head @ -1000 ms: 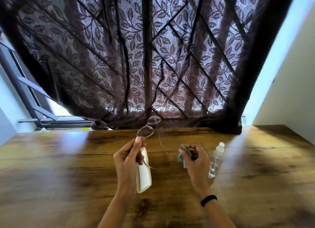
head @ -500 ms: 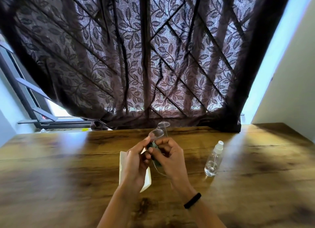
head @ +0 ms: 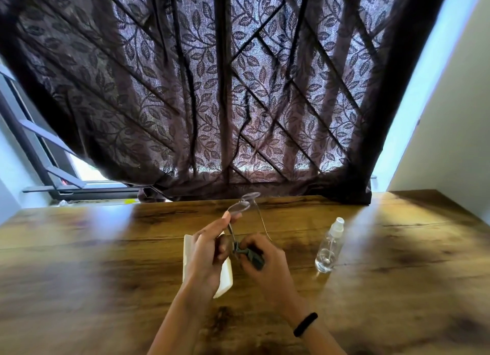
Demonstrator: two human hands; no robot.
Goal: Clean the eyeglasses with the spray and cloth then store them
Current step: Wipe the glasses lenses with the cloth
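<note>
1. Currently, the left hand (head: 209, 251) grips the eyeglasses (head: 240, 208) by one temple arm. Its index finger is extended up to the edge of the nearer lens. The frame is held above the worktop (head: 79, 261), lenses at the far end
2. The right hand (head: 265, 264) grasps a dark green cloth (head: 252, 256), fingers curled round it. The cloth is wrapped against the lower part of that same temple arm, just beside the left thumb
3. The second temple arm hangs free and curves down past the right hand's knuckles
4. A white case (head: 226, 277) lies flat on the worktop beneath the left hand, which covers its middle. It cannot be told whether the case is open or closed
5. The spray bottle (head: 330, 246), clear with a white cap, stands upright on the worktop to the right of the right hand, apart from it. A little liquid shows at its base
6. A black band (head: 305, 324) sits on the right wrist
7. A dark leaf-patterned curtain (head: 238, 89) hangs behind the far edge of the worktop
</note>
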